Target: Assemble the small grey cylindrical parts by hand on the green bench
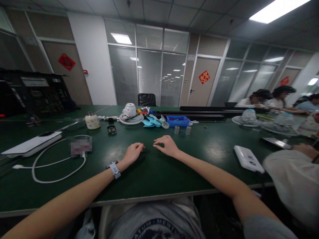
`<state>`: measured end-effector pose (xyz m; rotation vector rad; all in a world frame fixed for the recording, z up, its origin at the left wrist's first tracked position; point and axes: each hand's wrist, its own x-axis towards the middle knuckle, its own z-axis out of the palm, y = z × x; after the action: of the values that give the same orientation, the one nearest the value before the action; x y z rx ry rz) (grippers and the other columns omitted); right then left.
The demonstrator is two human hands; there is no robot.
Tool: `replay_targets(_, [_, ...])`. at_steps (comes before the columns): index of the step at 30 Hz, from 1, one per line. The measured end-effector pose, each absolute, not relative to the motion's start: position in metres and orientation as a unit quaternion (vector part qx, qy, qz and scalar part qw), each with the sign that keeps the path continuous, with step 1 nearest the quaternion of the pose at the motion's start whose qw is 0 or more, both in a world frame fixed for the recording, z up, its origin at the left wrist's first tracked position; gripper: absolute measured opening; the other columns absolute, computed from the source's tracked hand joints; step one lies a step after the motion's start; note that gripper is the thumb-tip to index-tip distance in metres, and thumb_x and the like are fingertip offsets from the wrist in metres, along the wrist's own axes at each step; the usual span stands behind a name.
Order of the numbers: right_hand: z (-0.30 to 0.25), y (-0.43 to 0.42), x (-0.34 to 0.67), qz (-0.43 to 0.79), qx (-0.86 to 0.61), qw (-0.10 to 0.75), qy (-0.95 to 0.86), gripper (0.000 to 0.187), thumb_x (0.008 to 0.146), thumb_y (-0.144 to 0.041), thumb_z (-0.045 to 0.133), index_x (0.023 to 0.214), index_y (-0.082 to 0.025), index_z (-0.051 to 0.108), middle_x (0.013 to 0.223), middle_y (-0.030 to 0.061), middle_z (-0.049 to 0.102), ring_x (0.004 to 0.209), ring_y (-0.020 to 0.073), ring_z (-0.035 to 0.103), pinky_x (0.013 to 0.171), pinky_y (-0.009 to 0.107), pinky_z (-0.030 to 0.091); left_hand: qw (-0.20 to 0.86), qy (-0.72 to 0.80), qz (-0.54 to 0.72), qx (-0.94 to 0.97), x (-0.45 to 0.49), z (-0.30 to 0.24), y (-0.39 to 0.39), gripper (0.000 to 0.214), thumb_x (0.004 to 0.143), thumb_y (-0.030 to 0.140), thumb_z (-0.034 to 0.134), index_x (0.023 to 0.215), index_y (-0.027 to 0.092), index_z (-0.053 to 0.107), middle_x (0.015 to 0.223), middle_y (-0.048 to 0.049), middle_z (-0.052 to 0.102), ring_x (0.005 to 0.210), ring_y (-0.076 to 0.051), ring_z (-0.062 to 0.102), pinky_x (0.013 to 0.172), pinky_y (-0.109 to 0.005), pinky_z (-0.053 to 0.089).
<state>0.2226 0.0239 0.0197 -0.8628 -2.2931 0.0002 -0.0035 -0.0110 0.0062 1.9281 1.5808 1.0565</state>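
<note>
My left hand (134, 152), with a grey-strapped watch (115, 170) on its wrist, rests low over the green table with its fingers curled together. Across a small gap from it is my right hand (167, 146), thumb and fingertips brought together in a pinch. Whatever either hand holds, if anything, is too small or hidden to make out. Beyond them stand two small metallic cylinders (176, 129). Behind these are a blue plastic basket (178, 120) with small items, light-blue fan blades (152, 121), and a white fan housing (130, 112) on its round grille.
On the left lie a looped white cable (59, 181), a pale jar (92, 120), a dark ring-shaped object (111, 129) and a white flat device (32, 143). To the right are a white power bank (248, 158) and a neighbour's sleeve (294, 179). The table's front edge (149, 198) runs beneath my forearms.
</note>
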Motion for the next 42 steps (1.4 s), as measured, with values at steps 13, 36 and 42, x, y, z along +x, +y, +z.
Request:
replay_targets(13, [0.049,0.129,0.392,-0.134,-0.735,0.27,-0.608,0.03,0.087,-0.04,0.055,0.104,-0.023,0.073,0.107,0.0106,0.071,0.105,0.0275,0.062,0.089,0.038,0.044,0.217,0.577,0.364,0.698,0.0,0.012,-0.017,0.045,0.082,0.049,0.035,0.071,0.018,0.064,0.072,-0.004,0.063,0.068,-0.021,0.058,0.064,-0.03,0.039])
replay_targets(36, [0.03,0.127,0.382,-0.12,-0.755,0.294,-0.574,0.036,0.089,-0.044,0.049,0.107,-0.023,0.072,0.105,0.0135,0.07,0.101,0.0279,0.062,0.086,0.038,0.043,0.216,0.565,0.375,0.703,0.0,0.009,-0.017,0.043,0.083,0.051,0.037,0.064,0.02,0.06,0.068,-0.0031,0.063,0.067,-0.021,0.058,0.063,-0.03,0.038])
replay_targets(42, [0.029,0.122,0.377,-0.14,-0.75,0.306,-0.569,0.041,0.088,-0.044,0.05,0.118,-0.021,0.065,0.112,0.0152,0.066,0.107,0.03,0.058,0.089,0.041,0.041,0.214,0.567,0.369,0.704,0.001,0.011,-0.019,0.043,0.082,0.051,0.038,0.065,0.019,0.062,0.068,-0.0035,0.064,0.066,-0.021,0.058,0.062,-0.03,0.039])
